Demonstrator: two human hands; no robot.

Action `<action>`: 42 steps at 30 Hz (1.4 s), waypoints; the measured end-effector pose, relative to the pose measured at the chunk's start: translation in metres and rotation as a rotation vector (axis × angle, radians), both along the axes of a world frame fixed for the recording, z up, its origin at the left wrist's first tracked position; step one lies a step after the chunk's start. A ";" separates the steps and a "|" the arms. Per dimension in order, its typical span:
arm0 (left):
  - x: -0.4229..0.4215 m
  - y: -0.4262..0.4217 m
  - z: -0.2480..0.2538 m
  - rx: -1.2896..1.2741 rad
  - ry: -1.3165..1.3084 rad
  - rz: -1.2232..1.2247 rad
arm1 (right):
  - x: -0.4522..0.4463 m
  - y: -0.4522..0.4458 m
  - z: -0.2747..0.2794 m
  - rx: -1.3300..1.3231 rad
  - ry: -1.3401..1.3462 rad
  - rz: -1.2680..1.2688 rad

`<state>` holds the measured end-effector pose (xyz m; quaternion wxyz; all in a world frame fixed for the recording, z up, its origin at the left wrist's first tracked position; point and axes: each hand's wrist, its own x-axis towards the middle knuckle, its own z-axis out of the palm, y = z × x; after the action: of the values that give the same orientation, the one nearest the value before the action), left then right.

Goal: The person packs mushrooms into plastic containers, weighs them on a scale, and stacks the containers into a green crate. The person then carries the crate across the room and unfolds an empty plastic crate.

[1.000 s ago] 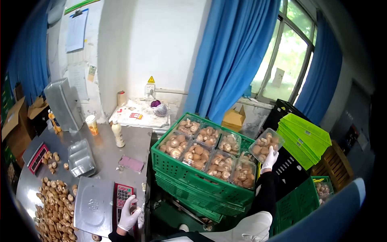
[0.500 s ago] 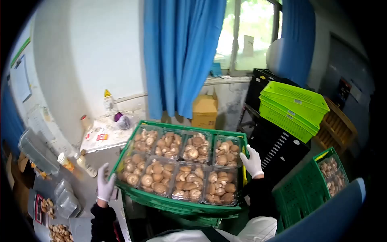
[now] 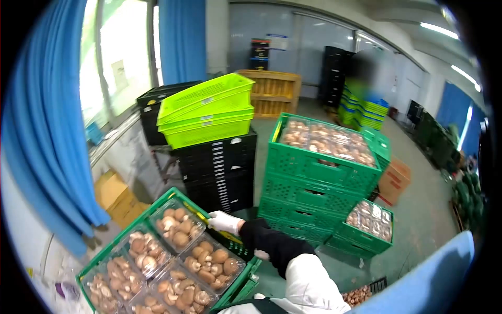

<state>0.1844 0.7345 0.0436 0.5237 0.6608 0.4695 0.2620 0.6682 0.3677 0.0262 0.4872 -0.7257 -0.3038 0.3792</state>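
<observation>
A: Your right hand (image 3: 225, 222), gloved in white, touches the rim of the green crate (image 3: 167, 198), beside its yellow strip (image 3: 230, 242).

B: Are your fingers wrapped around that rim?

A: I cannot tell; their undersides are hidden from you here. Your left hand is out of view, so I cannot tell its grip either.

B: Then the crate: it spreads left of your right hand and back toward you, tilted in your view. Inside it you have clear trays (image 3: 180, 228) of brown mushrooms, one of them just left of your fingers.

A: Beyond your hand stands the black stack (image 3: 196, 172), with lime baskets (image 3: 206, 125) on top, the uppermost one tilted.

B: Look right of your hand, well apart from it: the green stack (image 3: 314, 180) has more mushrooms in its top.

A: And left of your hand, past the crate's far rim, you have a cardboard box (image 3: 117, 196).
</observation>
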 end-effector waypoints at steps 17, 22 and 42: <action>0.143 -0.052 0.028 -0.079 -0.308 -0.366 | -0.117 -0.310 0.003 0.349 -0.290 -0.901; 0.276 -0.264 0.052 -0.090 -0.240 -0.585 | -0.173 -0.476 -0.011 0.280 -0.265 -1.301; 0.546 -0.929 -0.068 -0.128 -0.152 -1.965 | -0.352 -0.892 -0.083 -0.287 -0.255 -2.310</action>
<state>0.7307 -0.1940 -0.0239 0.5720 0.7086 -0.3098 -0.2736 0.3160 -0.5242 -0.0572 0.4216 -0.6517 0.5350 -0.3336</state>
